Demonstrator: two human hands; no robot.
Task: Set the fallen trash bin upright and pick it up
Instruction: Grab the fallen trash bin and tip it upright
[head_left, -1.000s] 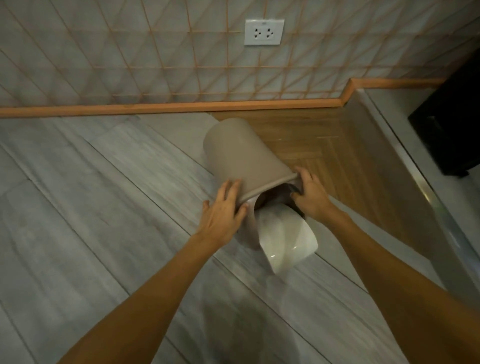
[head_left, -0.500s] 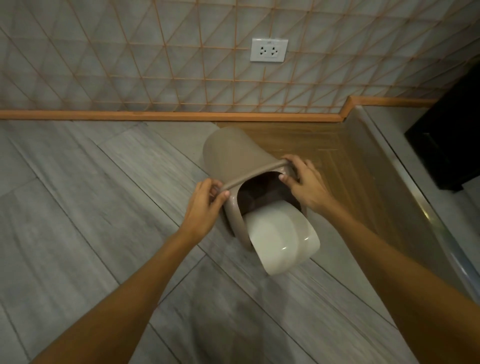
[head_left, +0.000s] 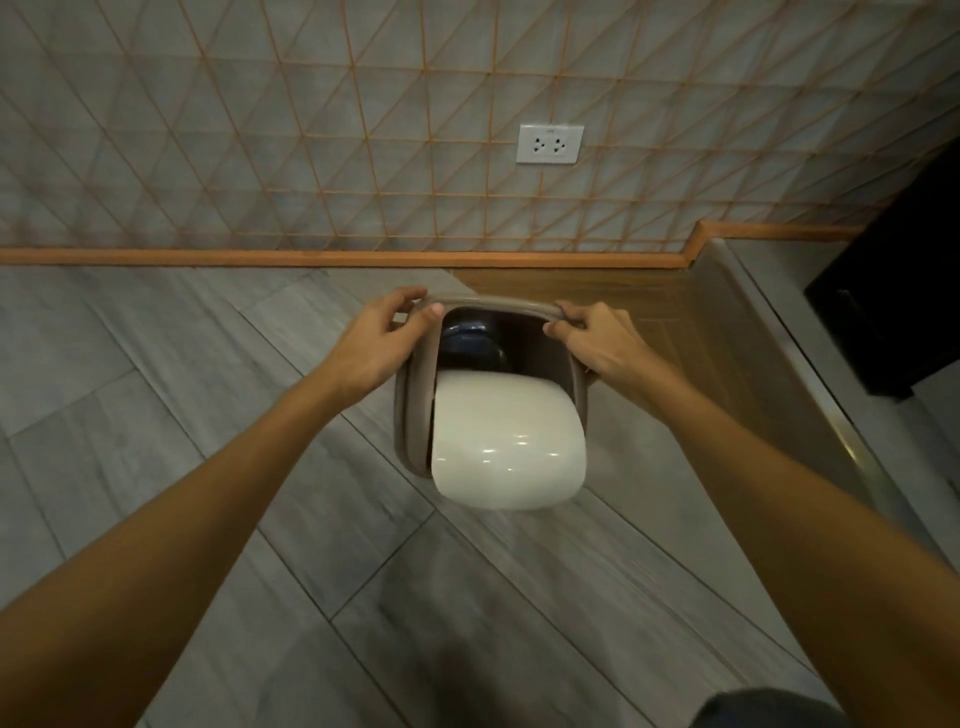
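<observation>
On the grey tiled floor (head_left: 156, 415) near the far wall, the trash bin (head_left: 413, 415) stands upright or close to it, with its open mouth facing the camera and its base hidden below. Both hands hold the far edge of the brown rim: the left hand (head_left: 376, 340) pinches the far-left corner with the thumb inside and the fingers outside, and the right hand (head_left: 597, 340) pinches the far-right corner in the same way. The white swing lid (head_left: 509, 447) hangs tilted on the near side of the mouth and leaves the far half of the opening uncovered. A dark blue object (head_left: 470, 338) lies inside the bin; its identity cannot be determined. Righting appears complete or nearly so, and the lift is not yet done. Several faults are possible from this position. Both grips are on the far edge only, so a straight lift is likely to let the near side drop and tip the bin forward. The lid is loose on its pivot and may swing or detach under a sudden pull. A thin pinch on a smooth rim may slip if the contents add weight. The wooden floor section (head_left: 623, 301) lies just beyond the bin, and the wall socket (head_left: 549, 144) is well clear.
</observation>
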